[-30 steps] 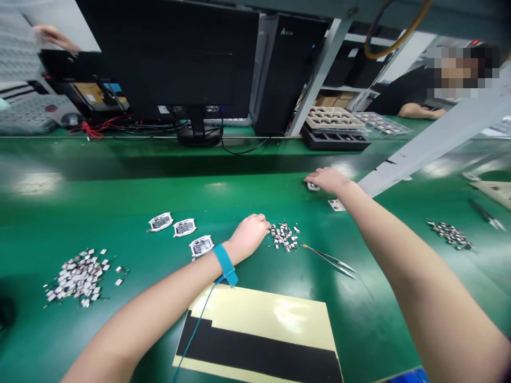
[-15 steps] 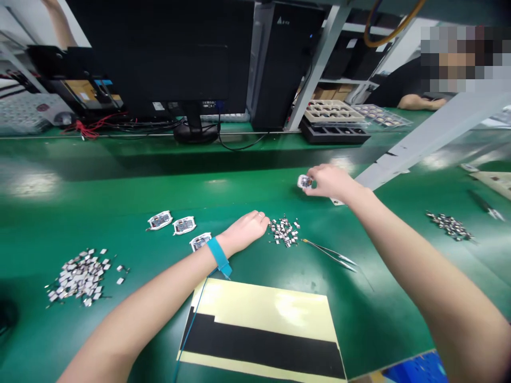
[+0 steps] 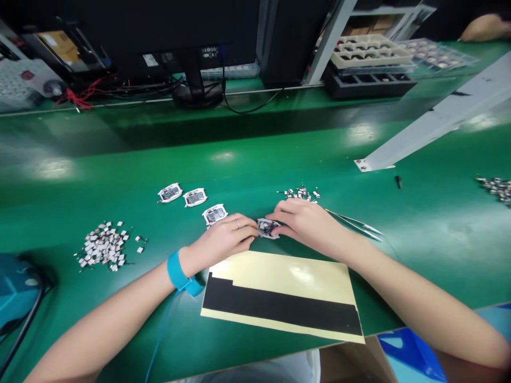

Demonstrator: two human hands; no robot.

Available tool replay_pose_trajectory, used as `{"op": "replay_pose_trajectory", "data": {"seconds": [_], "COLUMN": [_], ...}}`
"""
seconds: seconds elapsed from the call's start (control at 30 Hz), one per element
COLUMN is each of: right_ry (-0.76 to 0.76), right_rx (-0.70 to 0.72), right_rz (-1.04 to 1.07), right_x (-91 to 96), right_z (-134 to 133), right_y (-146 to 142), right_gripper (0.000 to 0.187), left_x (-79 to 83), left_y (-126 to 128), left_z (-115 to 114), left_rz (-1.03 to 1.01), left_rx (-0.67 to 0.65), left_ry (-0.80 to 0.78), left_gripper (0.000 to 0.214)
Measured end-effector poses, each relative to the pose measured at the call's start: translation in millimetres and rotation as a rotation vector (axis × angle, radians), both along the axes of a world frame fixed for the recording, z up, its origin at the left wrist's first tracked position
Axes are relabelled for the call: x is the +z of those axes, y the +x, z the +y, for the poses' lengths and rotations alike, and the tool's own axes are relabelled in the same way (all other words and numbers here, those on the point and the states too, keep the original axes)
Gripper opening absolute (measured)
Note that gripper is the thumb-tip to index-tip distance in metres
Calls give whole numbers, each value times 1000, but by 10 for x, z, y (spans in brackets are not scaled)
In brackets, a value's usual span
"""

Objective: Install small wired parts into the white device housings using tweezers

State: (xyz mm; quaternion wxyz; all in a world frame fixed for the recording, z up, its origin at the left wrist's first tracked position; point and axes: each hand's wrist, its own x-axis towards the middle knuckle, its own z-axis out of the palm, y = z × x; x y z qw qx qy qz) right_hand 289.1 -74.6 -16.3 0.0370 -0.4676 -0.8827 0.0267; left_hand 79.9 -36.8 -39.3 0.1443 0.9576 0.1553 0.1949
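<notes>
My left hand (image 3: pixel 223 239) and my right hand (image 3: pixel 304 222) meet over the green belt, both pinching a small white-framed circuit board (image 3: pixel 267 228) between their fingertips. A blue wrist strap (image 3: pixel 178 271) circles my left wrist. Three similar boards (image 3: pixel 194 197) lie in a row just left of my left hand. A small heap of metal clips (image 3: pixel 300 193) sits just beyond my right hand, and tweezers (image 3: pixel 353 223) lie to its right.
A yellow sheet with black strips (image 3: pixel 281 294) lies near the belt's front edge. A larger pile of metal clips (image 3: pixel 104 246) is at the left, another (image 3: pixel 495 187) at far right. A monitor stand (image 3: pixel 197 93), trays (image 3: pixel 365 58) and a slanted white beam (image 3: pixel 431 130) stand behind.
My right hand brought the small board from the far right back to the middle. My left hand left the clip heap and took hold of the board too. The camera tilted down.
</notes>
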Motion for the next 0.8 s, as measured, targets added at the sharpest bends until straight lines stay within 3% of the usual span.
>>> {"op": "replay_pose_trajectory", "data": {"seconds": [0.13,0.3,0.4,0.53,0.73,0.8], "right_ry": [76,194,147,-25,-101,-98], "right_rx": [72,84,-21,-186,-225,-241], "right_rz": [39,24,160,361,443,412], "right_x": [-89,-203,-208,-227,-308,-357], "right_z": [1,-26,-58,-146,-274,-279], "right_y": [-28,-75,4,134,76,23], "right_gripper": [17,20,15,6,39,41], "left_x": [-103,-68,-50,-32,1,-18], "left_y": [31,60,55,61,184,231], "left_z": [-27,-33,-54,-71,-33,2], "left_rz": [37,61,59,31,-10,26], "left_rx": [-74,-78,-43,-22,53,31], "left_ry": [111,140,66,-74,-19,31], "left_gripper": [16,20,21,19,15,16]}}
